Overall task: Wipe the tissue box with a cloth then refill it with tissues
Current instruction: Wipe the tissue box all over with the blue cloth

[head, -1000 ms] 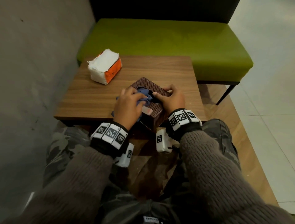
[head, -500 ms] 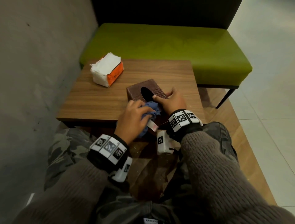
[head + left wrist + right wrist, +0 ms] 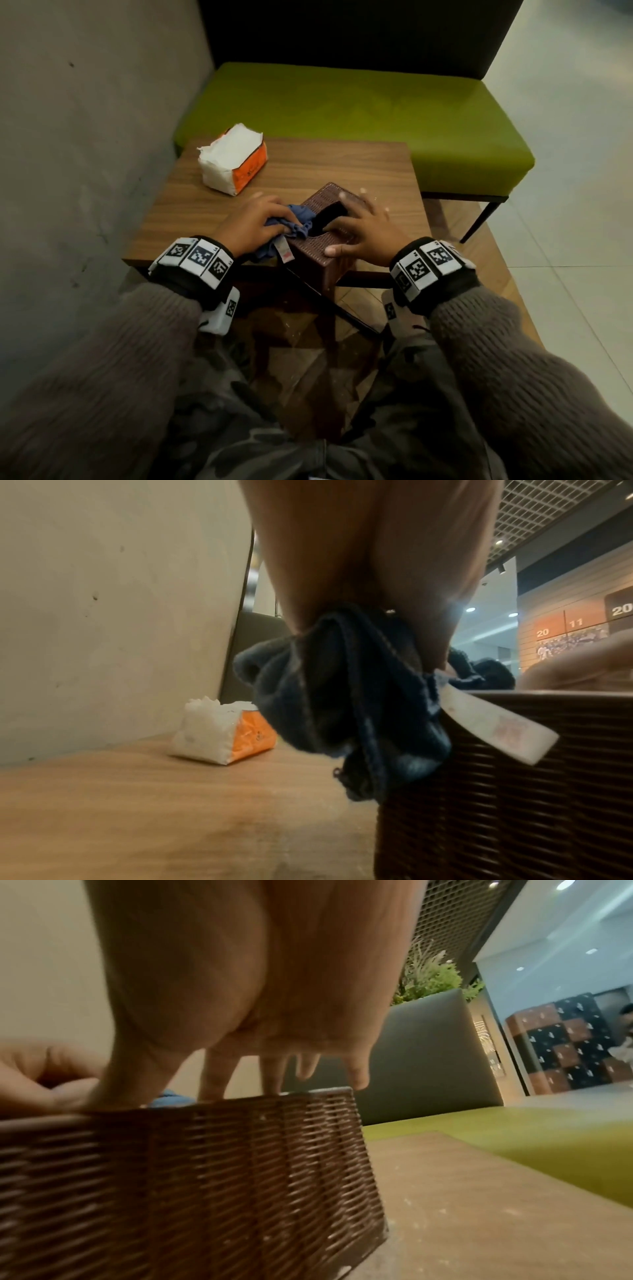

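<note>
A dark brown woven tissue box (image 3: 317,255) stands at the front edge of the wooden table (image 3: 329,168), its oval top slot showing dark. My left hand (image 3: 270,219) grips a bunched blue cloth (image 3: 299,219) with a white tag and holds it against the box's upper left edge. In the left wrist view the cloth (image 3: 342,696) hangs from my fingers against the box wall (image 3: 514,791). My right hand (image 3: 356,222) lies on the box top with fingers spread, thumb at the near edge. The right wrist view shows its fingertips (image 3: 274,1080) touching the box (image 3: 205,1177). An opened white and orange tissue pack (image 3: 233,164) lies at the far left.
A grey wall (image 3: 85,154) runs close along the table's left side. A green bench seat (image 3: 342,109) with a dark back stands right behind the table. My knees sit under the front edge, and tiled floor lies to the right.
My left hand has carried the cloth from the box's near side up to its left top edge. My right hand has spread its fingers flatter over the top, and the box has turned a little.
</note>
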A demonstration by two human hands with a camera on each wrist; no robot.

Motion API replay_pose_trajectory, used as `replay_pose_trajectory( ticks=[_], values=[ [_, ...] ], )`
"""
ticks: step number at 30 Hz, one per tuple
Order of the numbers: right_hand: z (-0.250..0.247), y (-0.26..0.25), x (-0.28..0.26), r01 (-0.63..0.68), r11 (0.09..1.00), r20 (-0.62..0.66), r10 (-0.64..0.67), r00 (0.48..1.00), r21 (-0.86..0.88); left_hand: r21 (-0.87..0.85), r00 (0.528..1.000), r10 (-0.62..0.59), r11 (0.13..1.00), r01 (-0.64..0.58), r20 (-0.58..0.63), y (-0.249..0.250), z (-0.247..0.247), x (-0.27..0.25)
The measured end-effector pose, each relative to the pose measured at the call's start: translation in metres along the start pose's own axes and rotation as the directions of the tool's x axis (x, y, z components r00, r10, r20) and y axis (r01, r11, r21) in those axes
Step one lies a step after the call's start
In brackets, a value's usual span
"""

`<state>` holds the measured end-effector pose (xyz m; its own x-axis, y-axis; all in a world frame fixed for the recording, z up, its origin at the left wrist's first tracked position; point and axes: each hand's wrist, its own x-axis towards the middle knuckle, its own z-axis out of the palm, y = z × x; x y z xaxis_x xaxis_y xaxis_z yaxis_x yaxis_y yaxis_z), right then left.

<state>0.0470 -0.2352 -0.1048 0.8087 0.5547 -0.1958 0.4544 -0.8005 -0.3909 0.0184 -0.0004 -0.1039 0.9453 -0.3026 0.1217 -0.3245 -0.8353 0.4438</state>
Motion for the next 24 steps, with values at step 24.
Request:
replay_pose_trajectory(
  ticks=[24],
  values=[
    [0.035,-0.001,0.001,-0.002,0.980,-0.209,0.045,0.977,0.197,-0.140,0.979,-0.021,0.990,-0.008,-0.202,0.025,0.031,-0.030]
  ],
)
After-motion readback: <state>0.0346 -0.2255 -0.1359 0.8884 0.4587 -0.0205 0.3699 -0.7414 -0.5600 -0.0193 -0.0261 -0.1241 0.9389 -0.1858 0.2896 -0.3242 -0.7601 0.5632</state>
